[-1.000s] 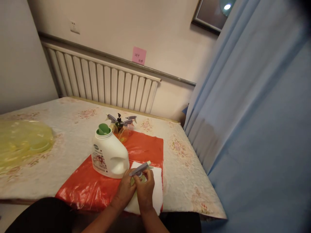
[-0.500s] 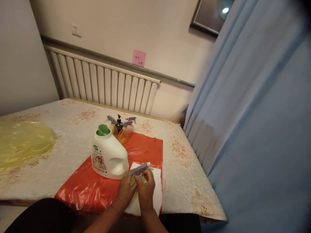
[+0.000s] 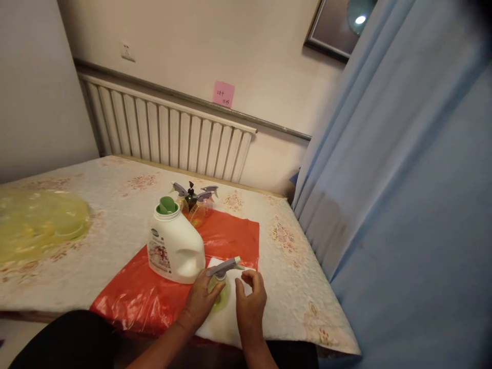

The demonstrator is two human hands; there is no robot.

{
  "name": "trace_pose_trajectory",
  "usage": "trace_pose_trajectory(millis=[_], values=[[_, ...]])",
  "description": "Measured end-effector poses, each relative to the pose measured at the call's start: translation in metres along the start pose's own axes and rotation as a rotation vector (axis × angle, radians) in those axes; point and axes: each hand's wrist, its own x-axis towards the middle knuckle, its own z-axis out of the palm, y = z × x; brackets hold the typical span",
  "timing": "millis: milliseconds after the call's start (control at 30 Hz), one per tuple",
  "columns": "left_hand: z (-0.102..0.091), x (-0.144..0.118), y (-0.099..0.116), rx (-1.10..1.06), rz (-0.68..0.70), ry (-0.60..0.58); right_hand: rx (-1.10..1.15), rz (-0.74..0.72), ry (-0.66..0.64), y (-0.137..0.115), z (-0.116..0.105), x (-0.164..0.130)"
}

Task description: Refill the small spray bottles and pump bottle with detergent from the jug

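My left hand is wrapped round a small spray bottle with a yellow-green body and a grey trigger head. The bottle stands at the white cloth, its nozzle pointing right. Just right of it, my right hand is off the bottle, thumb and fingers curved and apart, holding nothing. Left of my hands stands a big white detergent jug with a green cup in its mouth. Jug and cloth both lie on a red plastic sheet.
Several spray bottles cluster behind the jug. A yellow plastic bag lies at the left of the flower-patterned cover. A radiator lines the wall, and a blue curtain hangs at the right.
My right hand has let go of the spray bottle's neck and moved right, its fingers parting. My left hand stays on the bottle. The view has shifted slightly.
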Motion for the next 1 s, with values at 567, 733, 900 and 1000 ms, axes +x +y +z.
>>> trace_pose_trajectory(millis=[567,733,900,1000], values=[[0.003,-0.001,-0.011,0.044,0.057,-0.018,0.09,-0.242,-0.365,-0.029,-0.004,0.049],[0.002,-0.001,-0.009,0.039,0.07,-0.034,0.116,-0.134,-0.318,-0.019,-0.005,0.045],[0.002,-0.003,-0.006,0.037,0.064,-0.033,0.119,-0.143,-0.327,-0.024,-0.005,0.043],[0.002,-0.003,-0.005,0.037,0.06,-0.03,0.112,-0.158,-0.336,-0.027,-0.006,0.042]])
